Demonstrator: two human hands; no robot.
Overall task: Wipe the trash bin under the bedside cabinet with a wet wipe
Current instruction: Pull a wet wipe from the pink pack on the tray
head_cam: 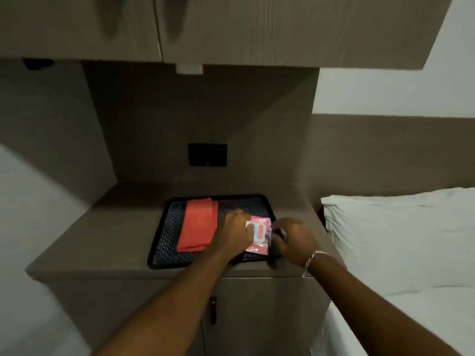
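A pink wet wipe pack (pixel 260 235) lies on the right side of a dark patterned tray (pixel 164 237) on the bedside cabinet top. My left hand (pixel 235 233) is closed on the pack's left edge. My right hand (pixel 293 240), with a silver bracelet on its wrist, pinches at the pack's right edge, fingers curled. No trash bin is in view. The frame is somewhat blurred.
A folded red cloth (pixel 198 224) lies on the tray's left half. The cabinet (pixel 102 237) has a door with a dark handle (pixel 212 313) below. Upper cupboards (pixel 205 27) hang overhead. A black wall switch plate (pixel 207 154) sits behind. A white bed (pixel 401 240) stands on the right.
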